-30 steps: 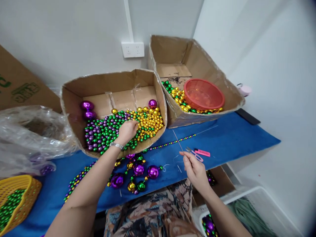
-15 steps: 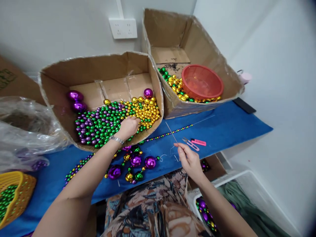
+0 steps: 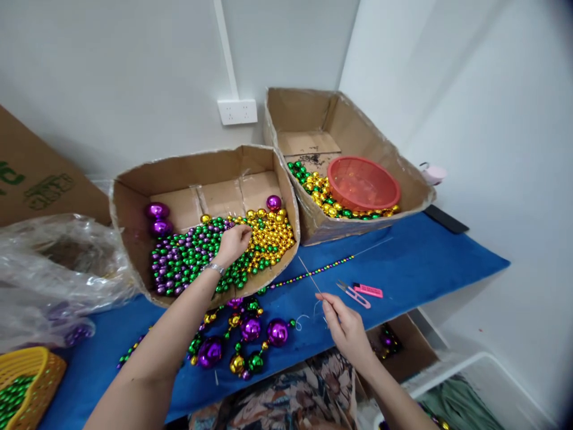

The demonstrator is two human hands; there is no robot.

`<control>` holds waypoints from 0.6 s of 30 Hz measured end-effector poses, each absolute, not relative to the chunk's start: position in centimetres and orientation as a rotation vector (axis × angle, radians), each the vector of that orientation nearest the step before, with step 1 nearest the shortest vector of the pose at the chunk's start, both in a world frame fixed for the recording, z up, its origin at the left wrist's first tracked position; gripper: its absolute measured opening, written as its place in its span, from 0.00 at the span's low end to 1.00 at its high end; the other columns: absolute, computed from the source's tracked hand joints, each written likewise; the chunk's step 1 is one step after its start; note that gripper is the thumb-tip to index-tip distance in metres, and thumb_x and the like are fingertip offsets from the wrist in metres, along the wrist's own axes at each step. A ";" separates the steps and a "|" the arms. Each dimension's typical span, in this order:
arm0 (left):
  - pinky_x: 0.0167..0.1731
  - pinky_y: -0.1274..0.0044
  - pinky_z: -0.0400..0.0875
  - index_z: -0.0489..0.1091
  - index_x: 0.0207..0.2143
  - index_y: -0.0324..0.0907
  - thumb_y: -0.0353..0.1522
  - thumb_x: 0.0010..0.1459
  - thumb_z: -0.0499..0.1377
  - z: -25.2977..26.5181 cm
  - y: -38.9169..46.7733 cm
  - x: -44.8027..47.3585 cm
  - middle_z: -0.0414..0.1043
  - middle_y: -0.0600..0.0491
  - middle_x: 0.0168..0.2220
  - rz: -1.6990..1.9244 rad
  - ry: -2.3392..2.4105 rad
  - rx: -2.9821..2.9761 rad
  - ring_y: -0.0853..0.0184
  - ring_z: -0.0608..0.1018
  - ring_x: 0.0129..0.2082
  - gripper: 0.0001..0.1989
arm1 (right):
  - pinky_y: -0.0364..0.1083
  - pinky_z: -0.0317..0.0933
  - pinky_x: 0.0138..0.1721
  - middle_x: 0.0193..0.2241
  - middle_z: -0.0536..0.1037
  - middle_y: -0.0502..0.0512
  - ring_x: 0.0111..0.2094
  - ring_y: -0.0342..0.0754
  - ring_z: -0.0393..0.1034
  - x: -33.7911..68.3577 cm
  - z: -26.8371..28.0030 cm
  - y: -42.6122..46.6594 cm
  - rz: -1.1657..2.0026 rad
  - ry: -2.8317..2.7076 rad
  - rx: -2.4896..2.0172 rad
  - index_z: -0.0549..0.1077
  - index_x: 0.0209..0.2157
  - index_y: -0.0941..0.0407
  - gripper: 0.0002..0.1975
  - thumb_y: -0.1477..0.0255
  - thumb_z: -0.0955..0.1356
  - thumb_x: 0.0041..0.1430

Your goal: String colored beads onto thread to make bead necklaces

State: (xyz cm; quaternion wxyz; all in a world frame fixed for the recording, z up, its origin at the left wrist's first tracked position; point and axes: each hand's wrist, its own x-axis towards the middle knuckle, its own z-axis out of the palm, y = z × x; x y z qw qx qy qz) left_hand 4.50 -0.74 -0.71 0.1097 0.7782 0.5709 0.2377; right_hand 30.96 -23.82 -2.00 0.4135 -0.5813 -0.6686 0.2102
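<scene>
My left hand (image 3: 234, 245), a metal watch band at its wrist, is over the loose shiny beads (image 3: 210, 251) in the left cardboard box. Its fingers are curled together, and anything pinched in them is hidden. Between thumb and fingers my right hand (image 3: 344, 322) holds a long thin needle (image 3: 308, 275), its free end pointing up and left over the blue cloth. Pale thread (image 3: 301, 321) curls beside this hand. A strand of big purple, green and gold beads (image 3: 250, 328) lies in front of the box. Behind the needle stretches a string of tiny beads (image 3: 320, 271).
Pink thread snips (image 3: 356, 295) and a pink-handled tool (image 3: 369, 290) lie right of my right hand. The right cardboard box (image 3: 308, 230) holds beads and a red bowl (image 3: 363, 185). A yellow basket (image 3: 47, 370) and clear plastic bags (image 3: 102, 263) are at left.
The view has tilted upward, so everything sits lower in the picture. My left hand has drawn up slightly from the gold beads, fingers curled. The right hand keeps its hold on the needle.
</scene>
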 end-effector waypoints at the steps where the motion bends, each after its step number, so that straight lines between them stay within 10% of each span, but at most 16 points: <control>1: 0.39 0.74 0.72 0.75 0.40 0.41 0.32 0.59 0.52 -0.9 -0.4 5.1 0.79 0.50 0.37 0.704 1.667 2.284 0.62 0.79 0.37 0.13 | 0.42 0.68 0.30 0.36 0.80 0.54 0.25 0.44 0.73 30.8 -2.0 -23.8 0.529 -1.686 -1.455 0.71 0.47 0.54 0.13 0.69 0.59 0.68; 18: 0.46 0.73 0.68 0.73 0.46 0.41 0.37 0.62 0.52 -1.4 4.1 13.9 0.75 0.47 0.42 0.762 1.613 2.457 0.61 0.75 0.43 0.15 | 0.41 0.72 0.31 0.36 0.81 0.56 0.30 0.48 0.78 31.3 -2.6 -23.8 0.453 -1.612 -1.445 0.74 0.44 0.53 0.13 0.67 0.60 0.66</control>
